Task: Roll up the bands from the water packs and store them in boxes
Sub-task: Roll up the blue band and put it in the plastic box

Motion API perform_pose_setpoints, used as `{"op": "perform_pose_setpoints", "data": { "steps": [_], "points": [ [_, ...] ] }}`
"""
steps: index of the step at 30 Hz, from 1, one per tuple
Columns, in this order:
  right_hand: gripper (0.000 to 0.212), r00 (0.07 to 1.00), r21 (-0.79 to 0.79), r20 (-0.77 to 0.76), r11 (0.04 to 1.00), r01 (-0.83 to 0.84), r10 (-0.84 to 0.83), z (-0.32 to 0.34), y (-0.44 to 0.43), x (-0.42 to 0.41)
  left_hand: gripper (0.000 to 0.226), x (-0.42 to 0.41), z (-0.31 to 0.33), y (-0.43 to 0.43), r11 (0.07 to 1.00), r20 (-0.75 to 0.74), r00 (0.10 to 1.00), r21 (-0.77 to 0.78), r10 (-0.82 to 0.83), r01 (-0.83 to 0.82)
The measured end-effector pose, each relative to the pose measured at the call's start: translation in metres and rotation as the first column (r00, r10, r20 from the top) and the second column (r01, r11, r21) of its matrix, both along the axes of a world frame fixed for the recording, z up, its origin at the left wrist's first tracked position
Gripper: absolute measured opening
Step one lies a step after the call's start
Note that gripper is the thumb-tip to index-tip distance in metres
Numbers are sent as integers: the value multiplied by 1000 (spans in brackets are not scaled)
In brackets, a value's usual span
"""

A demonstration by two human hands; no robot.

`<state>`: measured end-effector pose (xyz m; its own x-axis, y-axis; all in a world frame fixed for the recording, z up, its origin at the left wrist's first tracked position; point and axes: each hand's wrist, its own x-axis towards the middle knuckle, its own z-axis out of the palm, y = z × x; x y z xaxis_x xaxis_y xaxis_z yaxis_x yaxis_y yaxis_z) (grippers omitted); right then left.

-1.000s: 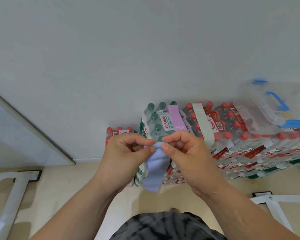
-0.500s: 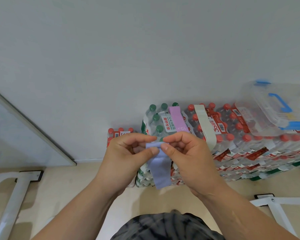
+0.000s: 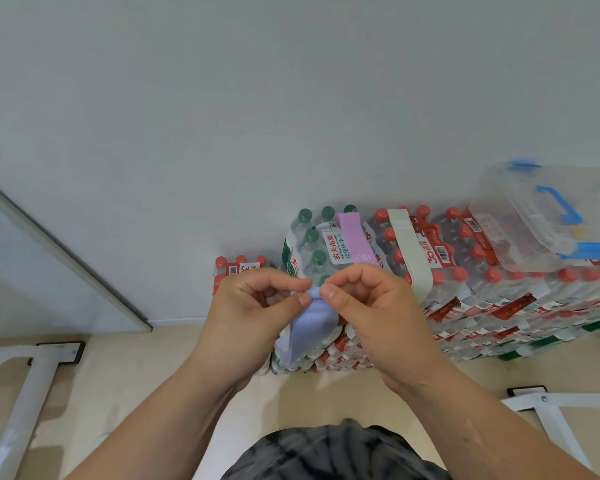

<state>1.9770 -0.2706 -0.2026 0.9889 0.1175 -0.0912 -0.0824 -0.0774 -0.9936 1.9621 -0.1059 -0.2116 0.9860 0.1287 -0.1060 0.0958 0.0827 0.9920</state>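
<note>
A pale blue band (image 3: 311,325) hangs between my hands in front of the stacked water packs. My left hand (image 3: 253,317) pinches its top edge from the left, and my right hand (image 3: 371,306) pinches the same edge from the right, thumbs almost meeting. The free tail droops below my fingers. A pink band (image 3: 353,241) lies around the green-capped pack (image 3: 309,244), and a white band (image 3: 409,251) wraps a red-capped pack (image 3: 440,258). A clear storage box with blue handles (image 3: 548,216) sits on the packs at the right.
A small red-capped pack (image 3: 238,268) stands against the wall at the left. White metal frame legs (image 3: 28,386) lie on the beige floor at the left, and another white metal leg (image 3: 561,410) lies at the right. A grey wall rises behind the packs.
The hanging tail of the blue band has grown shorter and has bunched toward my fingers. Both hands stayed at the same spot, still pinching its top.
</note>
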Motion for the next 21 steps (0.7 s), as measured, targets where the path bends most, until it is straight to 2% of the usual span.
{"op": "perform_pose_setpoints", "data": {
  "steps": [3,8,15,21],
  "points": [
    [19,1000,-32,23,999,18,-18,-3,-2,1,30,-1,0,0,1000,-16,1000,-20,-24,24],
    [21,999,-32,45,999,6,-4,-2,-5,0,16,0,1,-2,999,-17,999,-18,-49,48],
    [9,1000,7,-5,1000,13,-13,-3,-11,-5,31,-1,2,-11,999,7,1000,42,-12,12],
    [15,999,27,20,999,40,-40,-6,-28,-6,22,-2,7,-27,996,-21,996,16,-89,89]
  ]
}}
